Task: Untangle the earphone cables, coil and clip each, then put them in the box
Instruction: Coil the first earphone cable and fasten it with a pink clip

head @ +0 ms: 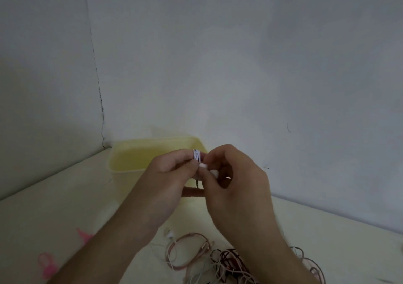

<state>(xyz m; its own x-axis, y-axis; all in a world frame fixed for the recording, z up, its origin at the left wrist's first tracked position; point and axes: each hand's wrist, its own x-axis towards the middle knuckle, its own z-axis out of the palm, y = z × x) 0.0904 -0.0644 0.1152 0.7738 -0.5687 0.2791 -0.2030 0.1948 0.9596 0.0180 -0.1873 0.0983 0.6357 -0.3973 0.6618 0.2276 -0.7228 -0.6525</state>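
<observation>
While both hands meet in the middle of the frame, the left hand (172, 172) keeps its fingers curled around a small coil of white earphone cable (196, 155), which is wound around its fingers. The right hand (231, 181) comes from the lower right and pinches the white earbuds (209, 169) of the same cable with its fingertips, just beside the coil. A thin metal plug (197, 183) hangs down between the two hands.

Directly behind the hands, a pale yellow box (135, 159) stands on the cream table (54, 196), close to the corner of the grey wall (239, 54). What lies inside the box I cannot tell, because the hands cover part of it.

In the lower middle of the frame, a tangle of cables (229, 264) lies on the table, with pinkish, dark red and white wires mixed together. A looped pink cable (187, 251) rests at its left side. At the lower left, two pink clips (46, 264) lie on the table, well apart from the tangle and a little blurred.
</observation>
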